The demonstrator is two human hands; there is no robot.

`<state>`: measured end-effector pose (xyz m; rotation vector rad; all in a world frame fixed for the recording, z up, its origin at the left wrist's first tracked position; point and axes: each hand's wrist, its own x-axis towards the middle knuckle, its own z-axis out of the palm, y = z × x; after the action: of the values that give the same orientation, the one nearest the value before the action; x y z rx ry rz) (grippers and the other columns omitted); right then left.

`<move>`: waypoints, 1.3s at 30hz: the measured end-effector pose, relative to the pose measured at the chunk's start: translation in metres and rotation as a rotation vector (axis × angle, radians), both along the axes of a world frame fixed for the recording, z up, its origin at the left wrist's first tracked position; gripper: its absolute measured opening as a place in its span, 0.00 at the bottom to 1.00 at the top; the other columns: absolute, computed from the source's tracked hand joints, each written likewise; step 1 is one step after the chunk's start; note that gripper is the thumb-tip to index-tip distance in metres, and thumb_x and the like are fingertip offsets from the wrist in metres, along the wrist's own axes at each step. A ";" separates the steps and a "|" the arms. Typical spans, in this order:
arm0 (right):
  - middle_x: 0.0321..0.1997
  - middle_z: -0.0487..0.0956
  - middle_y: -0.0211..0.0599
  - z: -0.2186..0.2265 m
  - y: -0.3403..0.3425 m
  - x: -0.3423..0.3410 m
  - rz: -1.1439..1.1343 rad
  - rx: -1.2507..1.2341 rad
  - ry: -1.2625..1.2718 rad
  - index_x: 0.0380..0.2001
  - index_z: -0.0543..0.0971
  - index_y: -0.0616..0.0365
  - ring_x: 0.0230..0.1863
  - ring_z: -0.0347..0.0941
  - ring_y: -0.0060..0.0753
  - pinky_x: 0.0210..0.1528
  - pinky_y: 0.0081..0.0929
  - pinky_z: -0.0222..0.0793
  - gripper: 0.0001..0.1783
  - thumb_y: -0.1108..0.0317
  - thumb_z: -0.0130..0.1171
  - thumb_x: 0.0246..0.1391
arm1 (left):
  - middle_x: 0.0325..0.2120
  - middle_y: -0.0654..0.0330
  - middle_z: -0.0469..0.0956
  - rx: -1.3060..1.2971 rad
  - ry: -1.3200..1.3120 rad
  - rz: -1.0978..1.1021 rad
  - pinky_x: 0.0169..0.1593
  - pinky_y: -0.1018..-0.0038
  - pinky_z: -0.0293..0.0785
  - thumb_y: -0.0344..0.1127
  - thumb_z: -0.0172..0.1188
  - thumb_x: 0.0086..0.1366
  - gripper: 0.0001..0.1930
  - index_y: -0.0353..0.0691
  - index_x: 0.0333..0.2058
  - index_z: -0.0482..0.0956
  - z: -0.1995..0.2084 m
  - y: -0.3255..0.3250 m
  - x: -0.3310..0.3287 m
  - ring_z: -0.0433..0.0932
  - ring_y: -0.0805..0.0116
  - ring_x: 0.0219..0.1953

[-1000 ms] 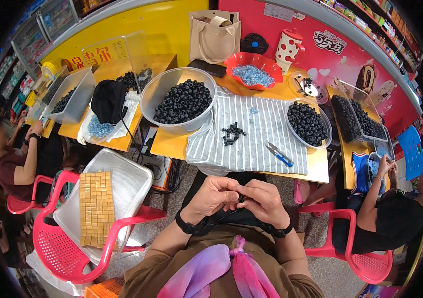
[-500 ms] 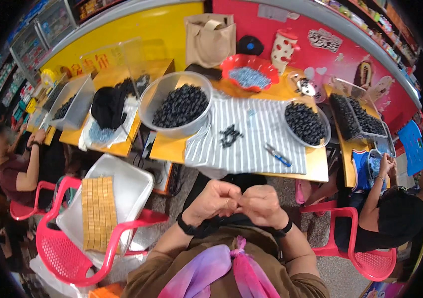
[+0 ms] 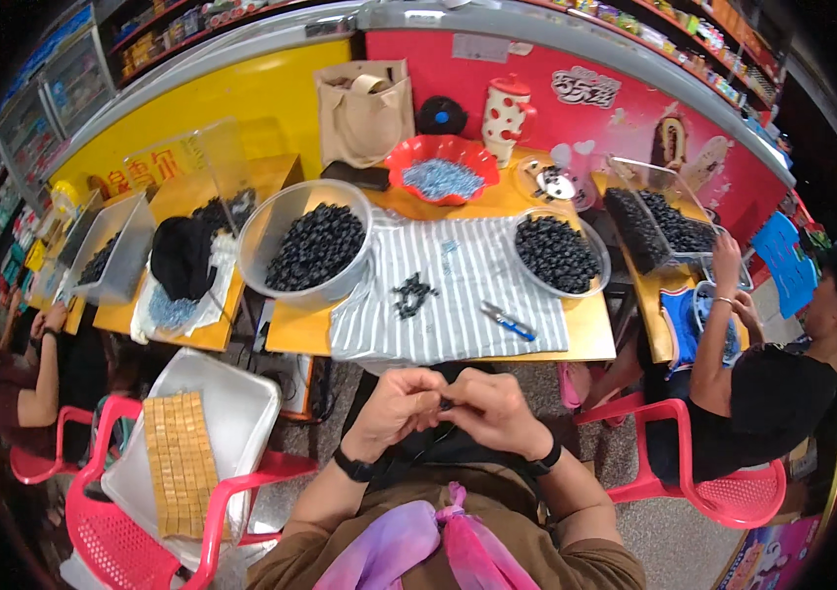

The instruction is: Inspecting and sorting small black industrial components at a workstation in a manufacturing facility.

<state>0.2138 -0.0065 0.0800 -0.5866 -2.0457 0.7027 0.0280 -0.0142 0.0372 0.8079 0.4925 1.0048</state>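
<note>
My left hand [image 3: 399,411] and my right hand [image 3: 493,411] meet in front of my lap with fingertips pinched together. A small dark part [image 3: 446,404] shows between them; its exact shape is mostly hidden by the fingers. Beyond my hands, a striped grey-and-white cloth [image 3: 438,334] covers part of the table. A loose cluster of small black parts [image 3: 414,294] lies on it, beside blue-handled snips [image 3: 510,322]. Two clear round tubs hold many black parts: a large tub [image 3: 259,246] at left and a smaller tub [image 3: 590,288] at right. A red scalloped bowl [image 3: 408,147] holds small light-blue pieces.
On the left, a pink chair [image 3: 94,526] bears a white tray [image 3: 249,393] with a wooden-tile mat. A person [image 3: 782,393] in black works at the right table; another person [image 3: 30,383] sits far left. A beige bag [image 3: 359,123] and a spotted cup [image 3: 505,118] stand behind.
The view has shifted, so the tables sit further left and lower. My hands stay together, and a dark part now shows between the fingers. The person at right has raised an arm toward the clear bin.
</note>
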 end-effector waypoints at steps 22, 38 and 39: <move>0.24 0.72 0.42 0.007 0.004 0.027 -0.044 0.180 -0.091 0.33 0.75 0.66 0.23 0.71 0.44 0.23 0.32 0.65 0.14 0.80 0.63 0.38 | 0.21 0.62 0.77 -0.018 0.012 0.190 0.19 0.87 0.65 0.35 0.59 0.63 0.09 0.34 0.32 0.79 -0.007 0.014 -0.003 0.74 0.78 0.18; 0.29 0.73 0.42 0.000 0.125 0.086 -0.843 0.323 -0.367 0.36 0.78 0.60 0.33 0.72 0.45 0.34 0.37 0.67 0.15 0.79 0.61 0.40 | 0.24 0.63 0.78 -0.167 -0.012 0.329 0.20 0.87 0.65 0.34 0.59 0.63 0.08 0.34 0.33 0.78 -0.021 0.016 -0.024 0.74 0.80 0.20; 0.27 0.73 0.42 0.009 0.117 0.064 -0.698 0.138 -0.223 0.34 0.78 0.63 0.29 0.73 0.41 0.32 0.32 0.68 0.13 0.81 0.61 0.40 | 0.24 0.63 0.78 -0.177 -0.009 0.325 0.20 0.87 0.65 0.34 0.59 0.63 0.08 0.34 0.33 0.78 -0.022 0.014 -0.024 0.74 0.80 0.20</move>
<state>0.2776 0.1101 0.0891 -1.2520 -1.8766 0.0839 0.0040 -0.0006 0.0151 0.5745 0.7103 1.2436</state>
